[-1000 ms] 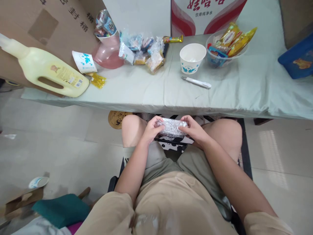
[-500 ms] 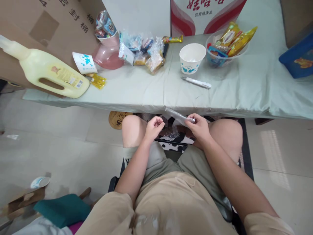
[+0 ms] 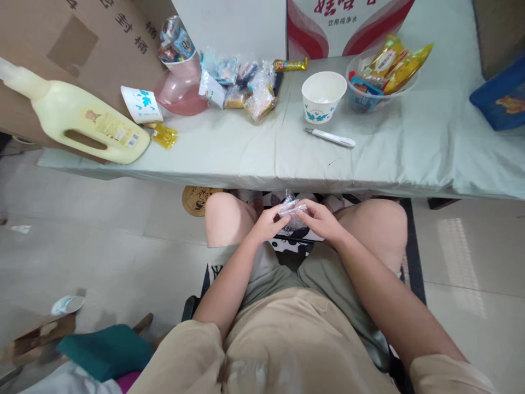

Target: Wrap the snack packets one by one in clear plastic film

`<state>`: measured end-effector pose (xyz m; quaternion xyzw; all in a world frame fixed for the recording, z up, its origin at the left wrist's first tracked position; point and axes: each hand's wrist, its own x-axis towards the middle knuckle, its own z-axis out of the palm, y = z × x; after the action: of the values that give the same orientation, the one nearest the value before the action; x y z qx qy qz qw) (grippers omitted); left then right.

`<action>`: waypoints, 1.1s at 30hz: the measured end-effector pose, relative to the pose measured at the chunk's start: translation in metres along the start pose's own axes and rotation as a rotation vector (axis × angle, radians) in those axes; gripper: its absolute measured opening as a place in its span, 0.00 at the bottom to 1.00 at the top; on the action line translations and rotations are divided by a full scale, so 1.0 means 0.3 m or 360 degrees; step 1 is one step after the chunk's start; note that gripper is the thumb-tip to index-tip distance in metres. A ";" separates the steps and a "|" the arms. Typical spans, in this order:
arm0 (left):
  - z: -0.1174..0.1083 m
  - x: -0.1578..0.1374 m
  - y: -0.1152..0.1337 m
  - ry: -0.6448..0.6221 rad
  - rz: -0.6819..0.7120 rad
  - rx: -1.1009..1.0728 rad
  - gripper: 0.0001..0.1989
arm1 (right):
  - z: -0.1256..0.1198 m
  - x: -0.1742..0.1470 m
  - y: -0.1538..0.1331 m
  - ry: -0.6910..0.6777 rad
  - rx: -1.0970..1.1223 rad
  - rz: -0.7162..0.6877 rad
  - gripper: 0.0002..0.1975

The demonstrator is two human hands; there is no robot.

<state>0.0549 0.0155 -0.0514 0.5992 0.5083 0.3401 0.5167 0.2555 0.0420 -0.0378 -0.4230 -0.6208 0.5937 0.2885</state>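
Between my knees, just in front of the table edge, a crumpled clear plastic wrapper (image 3: pixel 292 220) hangs between my two hands. My left hand (image 3: pixel 268 223) pinches its left side with thumb and fingers. From the other side my right hand (image 3: pixel 322 221) grips it too, the fingertips of both hands close together. Whether anything lies inside the plastic I cannot tell. On the table beyond are a white paper cup (image 3: pixel 324 97) with blue leaves and a white pen-like tool (image 3: pixel 330 137) in front of it.
A clear bowl (image 3: pixel 383 98) of packaged snacks stands at the right rear. Several wrapped snacks (image 3: pixel 241 87) lie mid-table. On the left, a large yellow bottle (image 3: pixel 88 123) leans beside a tipped paper cup (image 3: pixel 141 104) and a pink container (image 3: pixel 182 96). A blue container (image 3: pixel 500 98) is far right.
My right hand has moved left with the plastic, and my left hand has come right to grip it. The plastic was stretched long in my right hand and is now bunched between both.
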 end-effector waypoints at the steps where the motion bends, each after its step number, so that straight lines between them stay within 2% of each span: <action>1: 0.000 0.000 0.002 0.0004 -0.0039 -0.0012 0.21 | 0.000 0.006 0.010 0.0101 -0.0020 0.0036 0.14; 4: -0.003 -0.001 0.012 0.0007 -0.0141 -0.0165 0.22 | -0.001 0.016 0.027 0.0350 -0.0009 0.0116 0.18; 6: -0.008 -0.003 0.022 -0.0025 -0.0198 -0.0332 0.23 | 0.000 0.016 0.027 0.0361 0.0105 0.0129 0.24; 10: -0.016 -0.007 0.035 -0.0145 -0.0317 -0.0600 0.26 | 0.005 0.004 0.012 -0.0055 0.0436 0.0163 0.34; 12: -0.015 -0.007 0.035 -0.0191 -0.0362 -0.0657 0.26 | 0.007 0.003 0.011 -0.0142 0.0485 0.0158 0.34; 14: -0.010 -0.005 0.032 -0.0203 -0.0401 -0.0641 0.27 | 0.007 0.007 0.016 -0.0042 0.0463 0.0119 0.32; 17: -0.004 -0.002 0.029 -0.0086 -0.0452 -0.0546 0.24 | 0.003 0.017 0.027 0.0160 0.0443 0.0062 0.31; 20: -0.004 -0.001 0.035 -0.0032 -0.0477 -0.0528 0.22 | 0.001 0.016 0.025 0.0194 0.0477 0.0061 0.33; 23: -0.004 -0.003 0.047 -0.0113 -0.0434 -0.0549 0.24 | 0.001 0.004 0.014 0.0159 0.0458 0.0036 0.26; 27: -0.004 -0.004 0.062 -0.0012 -0.0414 -0.0517 0.20 | -0.002 -0.013 -0.002 0.0293 0.0312 -0.0123 0.12; 30: -0.007 -0.005 0.067 0.0024 -0.0453 -0.0629 0.21 | -0.010 -0.017 -0.015 0.0394 0.0130 -0.0309 0.07; 33: -0.008 -0.004 0.068 -0.0014 -0.0484 -0.0839 0.24 | -0.017 -0.013 -0.028 0.0299 0.0002 -0.0447 0.06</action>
<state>0.0576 0.0160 -0.0311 0.3631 0.4841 0.3765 0.7015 0.2602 0.0417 -0.0282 -0.3854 -0.6437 0.5057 0.4258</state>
